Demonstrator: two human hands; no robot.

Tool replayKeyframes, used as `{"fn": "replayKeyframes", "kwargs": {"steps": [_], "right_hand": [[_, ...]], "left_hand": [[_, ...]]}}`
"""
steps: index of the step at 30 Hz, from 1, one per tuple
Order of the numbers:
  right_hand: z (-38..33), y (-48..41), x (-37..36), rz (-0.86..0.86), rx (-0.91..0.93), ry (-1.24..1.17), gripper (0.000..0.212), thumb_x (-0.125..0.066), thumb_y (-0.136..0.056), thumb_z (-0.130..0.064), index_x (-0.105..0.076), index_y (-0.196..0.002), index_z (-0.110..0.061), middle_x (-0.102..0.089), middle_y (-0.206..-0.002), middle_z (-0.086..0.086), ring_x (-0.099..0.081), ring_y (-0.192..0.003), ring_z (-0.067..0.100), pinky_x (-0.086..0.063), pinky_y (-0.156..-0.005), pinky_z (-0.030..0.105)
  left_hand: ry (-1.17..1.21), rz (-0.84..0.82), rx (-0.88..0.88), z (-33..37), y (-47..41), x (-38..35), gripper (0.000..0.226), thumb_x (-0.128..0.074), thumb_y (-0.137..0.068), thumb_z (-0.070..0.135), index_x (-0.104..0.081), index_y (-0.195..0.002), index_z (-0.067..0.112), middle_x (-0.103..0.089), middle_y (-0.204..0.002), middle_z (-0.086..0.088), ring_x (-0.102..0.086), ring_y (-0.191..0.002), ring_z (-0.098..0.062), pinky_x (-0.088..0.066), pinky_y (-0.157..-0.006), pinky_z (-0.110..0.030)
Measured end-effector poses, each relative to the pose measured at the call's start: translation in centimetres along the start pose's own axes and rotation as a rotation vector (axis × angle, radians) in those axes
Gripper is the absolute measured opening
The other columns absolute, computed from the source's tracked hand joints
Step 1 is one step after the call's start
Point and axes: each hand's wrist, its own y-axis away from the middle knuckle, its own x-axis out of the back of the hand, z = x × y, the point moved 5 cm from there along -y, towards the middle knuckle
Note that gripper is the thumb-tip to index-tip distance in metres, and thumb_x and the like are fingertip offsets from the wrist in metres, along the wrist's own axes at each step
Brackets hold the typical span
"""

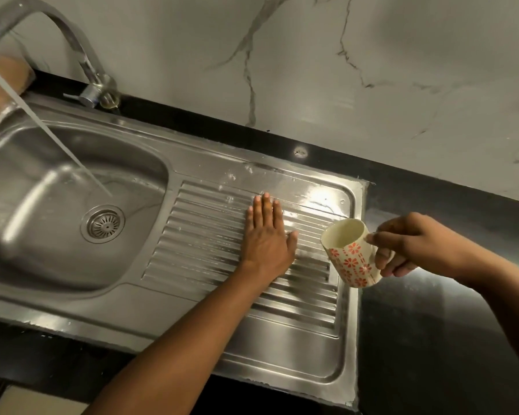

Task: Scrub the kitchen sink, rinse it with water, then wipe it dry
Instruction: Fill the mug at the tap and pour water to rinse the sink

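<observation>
- While taken in from the head view, showed one steel kitchen sink (150, 310) sunk into a black table (432, 339), basin on the left and ribbed drainboard (204, 235) on the right.
- Ran from the faucet (81, 52) as a thin water stream (57, 139), slanting into the basin and landing just beyond the drain (104, 224).
- Lay flat on the ribs near the drainboard's middle: left hand (265, 238), fingers straight and close together, holding nothing.
- Gripped a flowered mug (349, 256) by its handle: right hand (408, 244), fingers curled round it, over the drainboard's right edge and just beside the left hand.
- Tipped mouth-first toward the left hand; could not tell full from empty.
- Looked like the rinse step, with scrubbing likely done: white flecks and smears along the back rim and upper ribs, a wet sheen over the steel.
- Called for pouring at the end farthest from the basin, to send runoff down the grooves and into it.
- Called for sweeping the flat palm along the ribs rather than across, pushing residue toward the basin.
- Needed a low, slow pour to keep water off the table.
- Needed refills under the faucet and extra passes over the back rim, spotted most heavily with residue.
</observation>
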Motion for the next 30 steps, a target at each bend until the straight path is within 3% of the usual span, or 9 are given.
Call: {"fn": "replayKeyframes", "kwargs": {"steps": [3, 6, 8, 13, 18, 21, 25, 28, 30], "right_hand": [[0.6, 0.4, 0.0, 0.072, -0.001, 0.05, 0.027, -0.059, -0.104, -0.032, -0.076, -0.098, -0.012, -0.079, -0.079, 0.001, -0.078, -0.071, 0.022, -0.066, -0.077, 0.045], [0.6, 0.2, -0.1, 0.162, 0.016, 0.126, 0.028, -0.057, -0.104, -0.034, -0.075, -0.096, -0.016, -0.078, -0.076, -0.003, -0.076, -0.065, 0.016, -0.066, -0.073, 0.043], [0.0, 0.0, -0.4, 0.224, 0.054, 0.242, 0.028, -0.055, -0.104, -0.039, -0.074, -0.092, -0.022, -0.076, -0.076, -0.006, -0.074, -0.061, 0.012, -0.065, -0.07, 0.042], [-2.3, -0.7, -2.4, 0.375, 0.159, 0.549, 0.043, -0.046, -0.098, -0.055, -0.072, -0.085, -0.024, -0.072, -0.076, -0.003, -0.068, -0.064, 0.017, -0.061, -0.065, 0.041], [-3.9, -0.5, -5.8, 0.307, 0.256, 0.598, 0.04, -0.049, -0.097, -0.055, -0.061, -0.074, -0.024, -0.066, -0.072, -0.002, -0.063, -0.065, 0.02, -0.054, -0.061, 0.035], [-3.2, 0.0, -6.9, 0.238, 0.261, 0.509, 0.041, -0.05, -0.096, -0.055, -0.063, -0.073, -0.024, -0.069, -0.073, -0.002, -0.066, -0.066, 0.017, -0.058, -0.063, 0.039], [-1.0, 0.8, -6.9, 0.114, 0.201, 0.195, 0.035, -0.059, -0.101, -0.041, -0.072, -0.077, -0.019, -0.074, -0.068, -0.001, -0.07, -0.056, 0.014, -0.06, -0.062, 0.041], [0.2, 1.5, -6.1, 0.137, 0.133, 0.043, 0.03, -0.062, -0.102, -0.035, -0.077, -0.082, -0.016, -0.074, -0.067, 0.001, -0.07, -0.054, 0.019, -0.058, -0.056, 0.035], [0.3, 1.4, -5.6, 0.192, 0.106, 0.072, 0.027, -0.062, -0.101, -0.036, -0.078, -0.086, -0.02, -0.074, -0.068, 0.0, -0.07, -0.055, 0.019, -0.06, -0.058, 0.038]], "left_hand": [[-0.014, -0.085, -0.209, 3.0, 1.0, -0.5, 0.077, -0.016, -0.108, 0.057, 0.012, -0.165, 0.014, 0.022, -0.17, -0.014, 0.024, -0.157, -0.033, 0.003, -0.13, -0.054], [-0.087, -0.127, -0.46, 6.4, 2.4, -1.6, 0.072, -0.022, -0.108, 0.051, -0.003, -0.167, 0.015, 0.007, -0.175, -0.009, 0.015, -0.16, -0.029, 0.001, -0.13, -0.055], [-0.165, -0.138, -0.511, 7.4, 2.9, -2.6, 0.069, -0.018, -0.109, 0.049, -0.009, -0.167, 0.013, -0.003, -0.176, -0.009, 0.011, -0.162, -0.03, 0.0, -0.129, -0.056], [-0.21, -0.099, -0.475, 5.8, 3.4, -2.9, 0.068, -0.019, -0.109, 0.049, -0.008, -0.168, 0.016, -0.006, -0.176, -0.01, 0.008, -0.162, -0.031, -0.001, -0.13, -0.053], [-0.085, -0.025, -0.356, 1.8, 4.6, -1.5, 0.072, -0.027, -0.108, 0.049, 0.0, -0.168, 0.019, -0.001, -0.176, -0.009, 0.007, -0.162, -0.029, -0.006, -0.13, -0.051], [-0.084, -0.021, -0.255, -1.4, 5.9, -1.2, 0.076, -0.026, -0.107, 0.05, 0.003, -0.168, 0.015, 0.01, -0.175, -0.008, 0.014, -0.162, -0.027, -0.005, -0.13, -0.05], [-0.075, -0.023, -0.116, -5.5, 8.4, -0.8, 0.073, -0.012, -0.11, 0.055, 0.016, -0.165, 0.017, 0.026, -0.172, -0.004, 0.026, -0.158, -0.023, 0.008, -0.13, -0.047], [-0.069, -0.042, -0.012, -8.2, 9.8, -0.5, 0.073, -0.009, -0.109, 0.055, 0.022, -0.163, 0.017, 0.033, -0.169, -0.004, 0.031, -0.156, -0.021, 0.01, -0.13, -0.048], [-0.046, -0.063, 0.052, -8.9, 10.2, -0.1, 0.074, -0.01, -0.109, 0.054, 0.025, -0.161, 0.014, 0.037, -0.167, -0.005, 0.033, -0.155, -0.022, 0.012, -0.13, -0.047]]}}
